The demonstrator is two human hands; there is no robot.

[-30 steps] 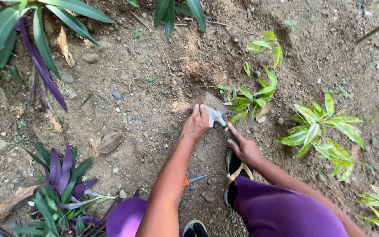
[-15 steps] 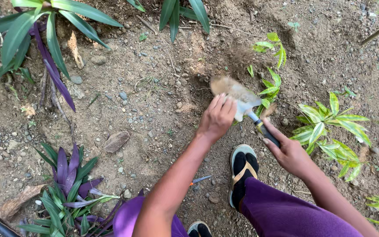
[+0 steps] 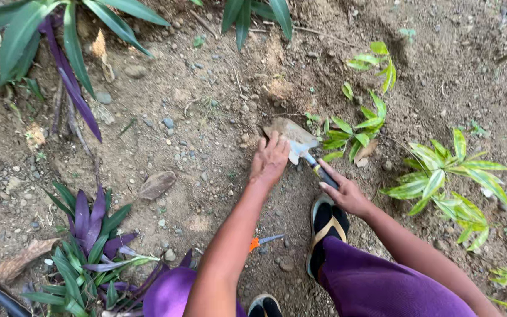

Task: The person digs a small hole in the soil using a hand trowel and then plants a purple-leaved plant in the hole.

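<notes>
In the head view, the left hand (image 3: 270,159) is being stretched forward from a long bare forearm, palm down, with the fingers spread loosely and laid on the soil-caked blade of a small garden trowel (image 3: 293,136); its grip is released, touching rather than clasping. The right hand (image 3: 345,192) is being held lower and to the right, its grip clenched around the dark handle of the trowel, with the index finger lying along the shaft. The trowel is being kept low over the bare soil (image 3: 206,117), blade pointing up and left, just beside a small yellow-green plant (image 3: 356,130). A foot in a black sandal (image 3: 323,226) with a tan strap is being planted under the right wrist, next to a purple trouser leg (image 3: 377,282). An orange-handled tool (image 3: 263,241) is lying on the ground beside the left forearm, and a flat brown stone (image 3: 156,184) is lying well to the left. No packages, labels or signs are being shown. Compared with half a second earlier, the trowel blade is being held lower and closer to the ground, and the left hand is being rested further onto it.
</notes>
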